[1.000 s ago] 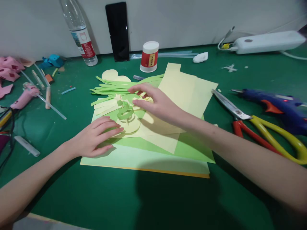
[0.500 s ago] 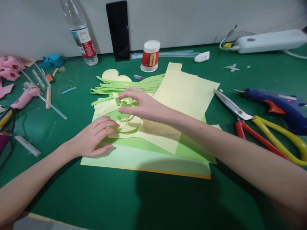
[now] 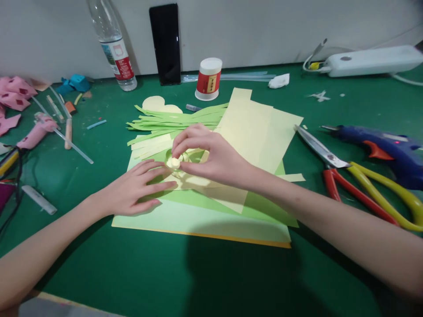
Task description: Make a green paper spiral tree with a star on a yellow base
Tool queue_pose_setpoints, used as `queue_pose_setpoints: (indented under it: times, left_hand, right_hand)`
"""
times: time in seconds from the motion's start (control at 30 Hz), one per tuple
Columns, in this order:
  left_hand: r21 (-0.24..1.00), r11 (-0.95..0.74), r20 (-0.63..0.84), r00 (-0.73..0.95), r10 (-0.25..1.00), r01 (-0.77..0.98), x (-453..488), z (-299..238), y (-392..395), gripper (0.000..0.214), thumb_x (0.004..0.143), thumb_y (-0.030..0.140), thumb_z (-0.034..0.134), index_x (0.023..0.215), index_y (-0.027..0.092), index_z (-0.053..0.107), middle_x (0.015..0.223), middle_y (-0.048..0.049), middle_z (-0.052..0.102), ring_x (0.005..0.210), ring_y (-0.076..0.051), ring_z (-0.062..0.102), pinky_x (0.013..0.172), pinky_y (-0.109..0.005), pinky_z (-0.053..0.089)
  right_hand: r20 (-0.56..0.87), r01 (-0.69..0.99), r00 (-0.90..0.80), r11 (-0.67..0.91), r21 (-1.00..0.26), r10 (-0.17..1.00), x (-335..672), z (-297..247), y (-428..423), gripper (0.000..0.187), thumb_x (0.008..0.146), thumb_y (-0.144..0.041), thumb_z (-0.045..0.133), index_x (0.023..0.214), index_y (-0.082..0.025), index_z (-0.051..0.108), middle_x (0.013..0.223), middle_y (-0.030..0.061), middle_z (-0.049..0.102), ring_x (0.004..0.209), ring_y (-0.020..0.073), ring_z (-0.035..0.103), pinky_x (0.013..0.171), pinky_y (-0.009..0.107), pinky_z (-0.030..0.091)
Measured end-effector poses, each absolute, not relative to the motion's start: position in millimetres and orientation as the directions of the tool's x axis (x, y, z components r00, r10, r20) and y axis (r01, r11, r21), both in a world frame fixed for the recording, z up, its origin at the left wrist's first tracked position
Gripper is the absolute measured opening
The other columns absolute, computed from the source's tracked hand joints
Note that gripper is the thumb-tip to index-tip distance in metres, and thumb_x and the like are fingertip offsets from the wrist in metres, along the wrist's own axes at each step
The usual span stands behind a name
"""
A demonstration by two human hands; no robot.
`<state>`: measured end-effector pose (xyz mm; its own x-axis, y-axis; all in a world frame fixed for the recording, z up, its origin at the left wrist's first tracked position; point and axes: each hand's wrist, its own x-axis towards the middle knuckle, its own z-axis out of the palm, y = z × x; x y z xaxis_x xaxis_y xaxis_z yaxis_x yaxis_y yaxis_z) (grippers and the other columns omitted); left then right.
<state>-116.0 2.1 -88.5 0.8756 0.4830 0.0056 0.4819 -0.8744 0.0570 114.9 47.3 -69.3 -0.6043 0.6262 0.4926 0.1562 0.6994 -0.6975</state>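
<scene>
My right hand (image 3: 211,154) pinches a small coiled piece of pale yellow paper (image 3: 174,162) over a stack of green and yellow paper sheets (image 3: 205,220). My left hand (image 3: 135,189) lies flat on the sheets with fingers stretched out, its fingertips touching curled green and yellow paper strips just below the coil. Behind the hands lies a fan of cut green paper strips (image 3: 168,121). Pale yellow sheets (image 3: 261,132) overlap to the right.
Yellow and red scissors (image 3: 357,174) and a blue glue gun (image 3: 380,145) lie at the right. A glue jar (image 3: 209,78), a black phone (image 3: 165,44) and a water bottle (image 3: 114,48) stand at the back. A pink glue gun (image 3: 35,132) and glue sticks lie left.
My right hand has drawn back from the green strips toward me and now pinches the yellow coil close to my left fingertips. The left hand has barely moved.
</scene>
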Motion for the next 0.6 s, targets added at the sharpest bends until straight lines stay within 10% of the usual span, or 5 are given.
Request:
queue_pose_setpoints:
  times: [0.37, 0.47, 0.6]
  left_hand:
    - [0.117, -0.847, -0.007, 0.854, 0.521, 0.518, -116, -88, 4, 0.046, 0.09, 0.039, 0.039, 0.133, 0.023, 0.036, 0.146, -0.0139, 0.028, 0.134, -0.031, 0.024, 0.107, -0.054, 0.021]
    - [0.221, -0.774, 0.251, 0.732, 0.633, 0.593, -119, -85, 5, 0.034, 0.092, 0.035, 0.03, 0.105, 0.018, 0.056, 0.113, -0.0118, 0.059, 0.112, -0.024, 0.05, 0.098, -0.043, 0.039]
    - [0.273, -0.576, 0.38, 0.463, 0.801, 0.771, -118, -73, 26, 0.027, 0.091, 0.027, 0.032, 0.078, 0.017, 0.054, 0.077, -0.0054, 0.059, 0.077, -0.017, 0.056, 0.073, -0.033, 0.048]
  right_hand:
    - [0.602, 0.158, -0.555, 0.783, -0.601, 0.574, 118, -72, 46, 0.006, 0.075, -0.014, 0.058, 0.073, -0.016, 0.064, 0.082, 0.004, 0.063, 0.082, 0.0167, 0.051, 0.075, 0.034, 0.042]
    - [0.596, 0.151, -0.462, 0.72, -0.677, 0.657, 124, -65, 44, 0.003, 0.075, -0.017, 0.061, 0.073, -0.018, 0.063, 0.083, 0.0028, 0.063, 0.084, 0.017, 0.053, 0.077, 0.036, 0.043]
    - [0.448, 0.09, -0.317, 0.496, -0.863, 0.836, 144, -52, 43, 0.002, 0.071, -0.02, 0.065, 0.072, -0.02, 0.063, 0.083, 0.0019, 0.063, 0.083, 0.0167, 0.057, 0.076, 0.035, 0.047]
